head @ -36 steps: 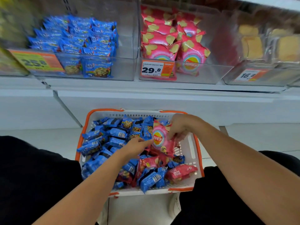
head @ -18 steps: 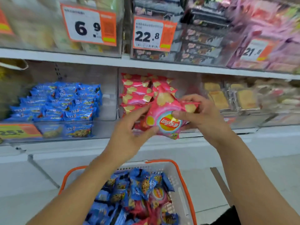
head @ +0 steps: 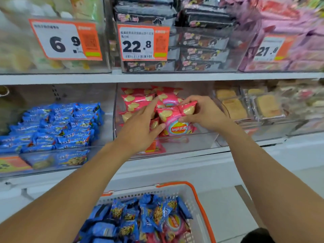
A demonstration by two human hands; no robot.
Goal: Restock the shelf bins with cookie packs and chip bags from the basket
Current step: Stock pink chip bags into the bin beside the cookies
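White shelf (head: 157, 78) carries clear bins (head: 192, 142): blue cookie packs (head: 57, 127), pink chip bags (head: 138, 100).

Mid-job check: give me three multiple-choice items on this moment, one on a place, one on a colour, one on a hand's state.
1. Where is the held chip bag?
A. in the basket
B. at the middle bin, among pink bags
C. on the top shelf

2. What colour are the cookie packs in the left bin?
A. blue
B. green
C. black

3. What is the right hand doing?
A. hanging idle
B. resting on the basket rim
C. gripping the chip bag

Answers: 1 B, the bag is at the middle bin's opening, beside the other pink bags. 2 A, the wrappers are blue. 3 C, its fingers curl round the bag's right edge.
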